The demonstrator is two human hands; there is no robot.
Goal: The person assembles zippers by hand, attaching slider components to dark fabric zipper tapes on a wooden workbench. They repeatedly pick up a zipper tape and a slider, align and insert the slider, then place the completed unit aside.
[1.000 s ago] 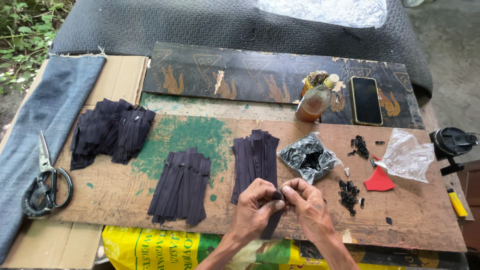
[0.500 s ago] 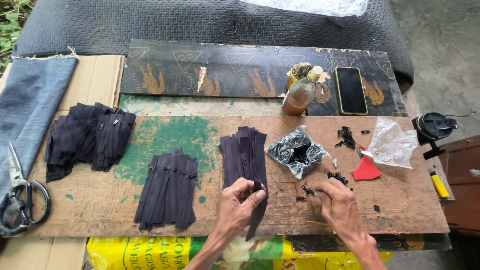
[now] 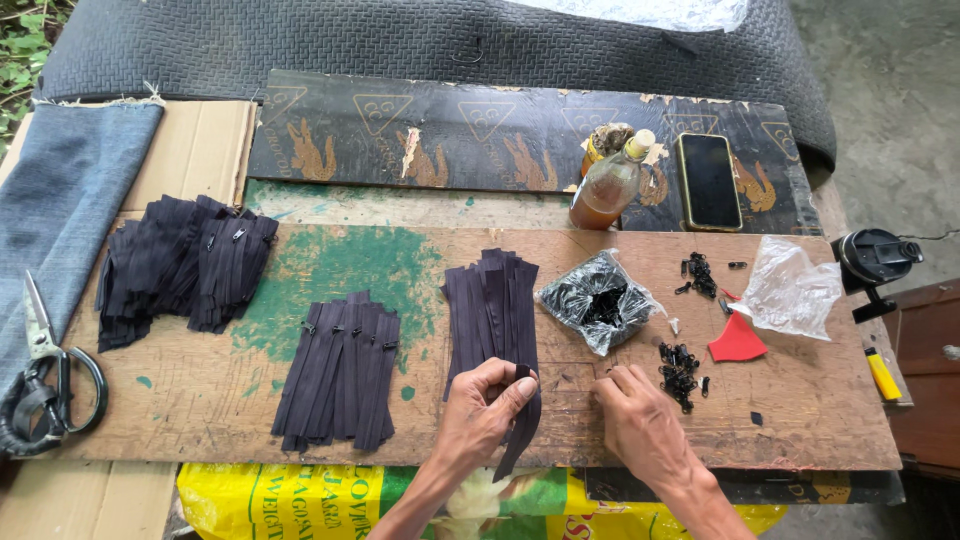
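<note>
A brown glass bottle (image 3: 606, 187) is stood at the back edge of the wooden board (image 3: 200, 400). Just right of the bottle a black phone (image 3: 708, 181) is laid flat. Far to the bottle's left, scissors (image 3: 45, 375) are placed beside a folded strip of blue denim (image 3: 60, 200). To the bottle's lower right, a red plastic scrap (image 3: 736, 340) and a clear plastic bag (image 3: 790, 288) are seen. Further right a yellow lighter (image 3: 883, 373) is laid.

Single head-worn view, looking steeply down from above, near the wooden board (image 3: 200, 400), facing forward across it
</note>
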